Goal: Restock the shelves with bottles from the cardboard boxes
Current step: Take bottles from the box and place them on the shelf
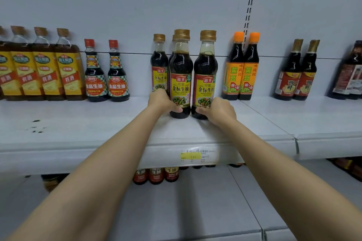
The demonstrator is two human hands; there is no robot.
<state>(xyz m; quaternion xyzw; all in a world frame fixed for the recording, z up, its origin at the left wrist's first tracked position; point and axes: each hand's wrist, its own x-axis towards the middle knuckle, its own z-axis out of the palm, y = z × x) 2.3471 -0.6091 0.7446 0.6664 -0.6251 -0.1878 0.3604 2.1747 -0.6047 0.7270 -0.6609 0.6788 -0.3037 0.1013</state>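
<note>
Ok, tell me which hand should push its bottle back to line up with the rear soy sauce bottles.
Left, probably. The left hand grips the left front bottle, which stands right before the rear bottles. The right hand holds the right front bottle, which has bare shelf behind it.

On the upper shelf [78, 135] stand four gold-capped soy bottles [180, 76], two red-capped bottles [97, 72], two orange-capped bottles [234, 68], two brown-labelled bottles [289, 72], and at least four yellow-labelled wine bottles [45, 64]. Three bottles show below [155, 176].

Both arms outstretched; left grip [159, 100], right grip [220, 110] curled.
</note>
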